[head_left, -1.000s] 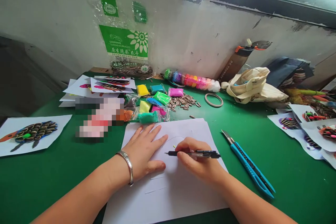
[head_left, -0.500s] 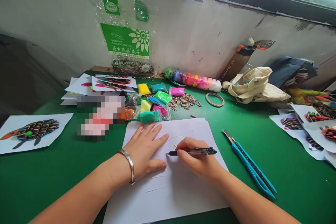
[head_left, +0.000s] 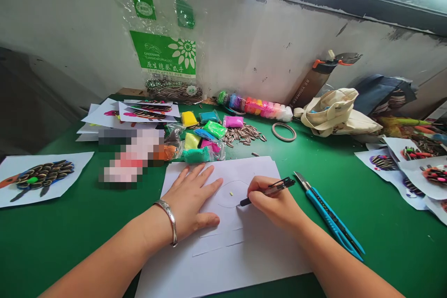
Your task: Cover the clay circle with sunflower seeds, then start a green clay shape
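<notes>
My right hand [head_left: 270, 202] pinches pen [head_left: 279, 186], fingers closed round it, tip by 5 o'clock edge of drawn oval [head_left: 234, 200] on paper [head_left: 223, 270], under my hands. My left hand [head_left: 193, 202] lies flat on paper, fingers spread wide. From paper: seed bag [head_left: 164, 56] at 11 o'clock, clear, seeds [head_left: 172, 92] in bottom; small packets [head_left: 214, 129] just before 12, coloured lumps inside; long pack [head_left: 265, 108] just past 12, more lumps inside; tote [head_left: 349, 122] between 1 and 2, something blue [head_left: 316, 112] in mouth.
</notes>
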Motion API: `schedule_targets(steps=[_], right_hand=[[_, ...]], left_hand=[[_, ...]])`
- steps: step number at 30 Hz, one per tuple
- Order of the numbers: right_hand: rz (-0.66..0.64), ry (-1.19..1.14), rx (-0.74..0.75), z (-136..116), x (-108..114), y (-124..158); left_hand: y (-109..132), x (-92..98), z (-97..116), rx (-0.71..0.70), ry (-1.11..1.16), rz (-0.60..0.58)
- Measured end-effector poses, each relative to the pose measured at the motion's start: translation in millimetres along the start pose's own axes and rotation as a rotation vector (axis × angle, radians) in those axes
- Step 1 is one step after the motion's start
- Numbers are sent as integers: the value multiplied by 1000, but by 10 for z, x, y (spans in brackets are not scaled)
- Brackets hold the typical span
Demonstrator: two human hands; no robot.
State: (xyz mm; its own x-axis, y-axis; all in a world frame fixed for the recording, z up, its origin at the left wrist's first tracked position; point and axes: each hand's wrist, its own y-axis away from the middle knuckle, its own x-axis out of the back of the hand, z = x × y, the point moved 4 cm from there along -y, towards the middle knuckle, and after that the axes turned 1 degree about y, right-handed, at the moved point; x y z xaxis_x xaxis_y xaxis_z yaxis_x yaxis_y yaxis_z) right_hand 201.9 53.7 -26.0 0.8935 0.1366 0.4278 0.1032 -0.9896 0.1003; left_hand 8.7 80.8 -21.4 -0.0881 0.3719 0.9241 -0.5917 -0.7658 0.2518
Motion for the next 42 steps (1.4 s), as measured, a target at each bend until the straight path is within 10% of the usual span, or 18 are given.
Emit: schedule_targets(steps=[42], right_hand=[[291,-184,-130,267,400,-171]], left_hand=[[-11,-55,-54,-19,10,40]])
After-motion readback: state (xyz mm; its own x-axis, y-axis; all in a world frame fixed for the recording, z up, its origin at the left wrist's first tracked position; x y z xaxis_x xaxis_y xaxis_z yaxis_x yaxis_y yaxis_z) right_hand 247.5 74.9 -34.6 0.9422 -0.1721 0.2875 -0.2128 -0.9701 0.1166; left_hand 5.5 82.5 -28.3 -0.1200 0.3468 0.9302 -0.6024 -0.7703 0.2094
